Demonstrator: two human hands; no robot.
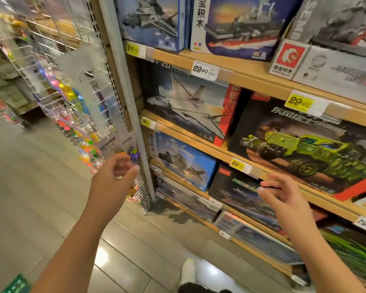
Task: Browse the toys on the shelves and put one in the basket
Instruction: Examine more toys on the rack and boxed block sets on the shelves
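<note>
head view, taking the grey upright post (133, 115) at the end of the shelves (262, 81) as the landmark. the left hand (116, 172) sits just left of the post, low down, its fingers curled loosely toward a carded keychain toy (133, 153) with a purple figure hanging off the wire rack (57, 66); the fingertips lie at the card's lower edge, but blur hides whether they pinch it, so i cannot tell if it grips. the right hand (277, 191) hovers well right of the post, fingers bent and spread, holding nothing, just in front of the shelf edge under a yellow price tag (238, 164) and a dark boxed set (241, 193).

the toy nearest a hand is the keychain card: it hangs upright, long axis vertical, just above and ahead of the left hand's fingers, so the left hand is the nearer by far. a green truck box (304, 153) stands up and right of the right hand, lying long side along the shelf. no basket shows clearly; a green edge (17, 285) at the bottom left, far left of the post, may be it.
</note>
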